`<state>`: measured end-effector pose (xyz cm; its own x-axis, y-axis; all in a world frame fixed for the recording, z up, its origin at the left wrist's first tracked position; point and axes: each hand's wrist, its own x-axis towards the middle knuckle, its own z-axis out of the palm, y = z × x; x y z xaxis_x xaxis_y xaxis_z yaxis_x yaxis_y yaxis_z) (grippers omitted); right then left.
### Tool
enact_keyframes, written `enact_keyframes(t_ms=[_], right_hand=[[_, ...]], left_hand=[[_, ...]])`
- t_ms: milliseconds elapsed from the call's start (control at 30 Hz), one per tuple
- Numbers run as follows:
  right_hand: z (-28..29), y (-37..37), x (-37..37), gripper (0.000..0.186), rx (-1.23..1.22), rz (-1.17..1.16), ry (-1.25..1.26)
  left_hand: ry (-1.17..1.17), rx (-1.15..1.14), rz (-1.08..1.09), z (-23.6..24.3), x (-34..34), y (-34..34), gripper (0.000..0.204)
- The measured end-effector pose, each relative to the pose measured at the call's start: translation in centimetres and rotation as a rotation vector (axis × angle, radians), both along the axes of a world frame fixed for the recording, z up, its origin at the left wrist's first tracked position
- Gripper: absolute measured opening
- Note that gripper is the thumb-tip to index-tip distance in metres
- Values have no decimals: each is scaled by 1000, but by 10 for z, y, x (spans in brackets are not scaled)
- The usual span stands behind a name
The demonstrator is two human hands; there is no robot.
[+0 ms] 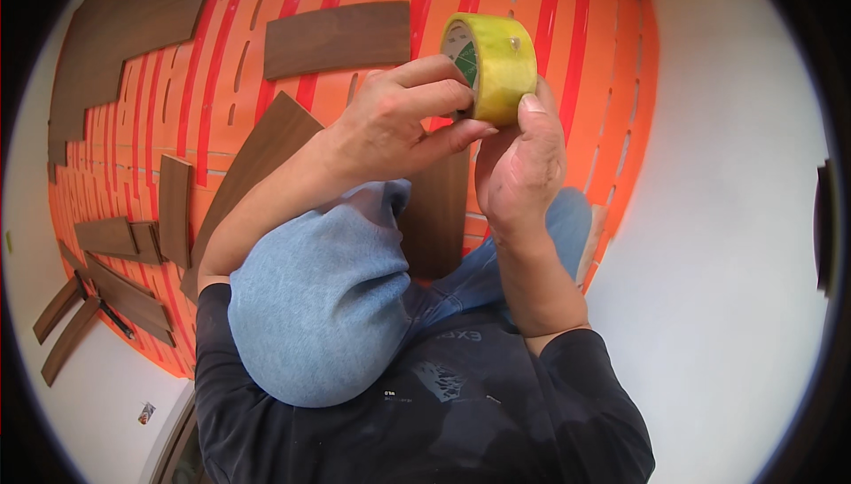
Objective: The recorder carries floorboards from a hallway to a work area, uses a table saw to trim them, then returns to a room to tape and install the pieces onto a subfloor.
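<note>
A thick roll of yellowish clear packing tape [507, 67], with a white and green inner core, is held up in front of me above the floor. My right hand [525, 160] grips it from below right, the thumb lying against the tape's outer face. At the roll's lower left edge is my left hand [399, 116], its fingers bent at the core opening and its thumb under the rim. The left fingertips are partly hidden by the roll. A small bubble or mark shows near the top of the tape.
Orange underlay [230, 116] with red stripes covers the floor. A short dark brown plank [339, 39] lies beyond my hands, and a longer plank [257, 160] is under my left forearm. Joined planks [146, 27] run along the far left. A white wall [718, 218] stands at right.
</note>
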<state>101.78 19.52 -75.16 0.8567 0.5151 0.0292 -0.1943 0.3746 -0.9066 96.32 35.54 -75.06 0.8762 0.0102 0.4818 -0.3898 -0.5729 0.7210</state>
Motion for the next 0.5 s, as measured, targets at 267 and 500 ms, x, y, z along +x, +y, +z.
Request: enact_keyframes(t_ms=[267,500], right_hand=[[0,2,-4,47,27,-25,32],[6,3,-4,49,7,-29,74]], left_hand=[[10,-21,-20,-1,2,1,20],[-12,60,-21,1,1,2,21]])
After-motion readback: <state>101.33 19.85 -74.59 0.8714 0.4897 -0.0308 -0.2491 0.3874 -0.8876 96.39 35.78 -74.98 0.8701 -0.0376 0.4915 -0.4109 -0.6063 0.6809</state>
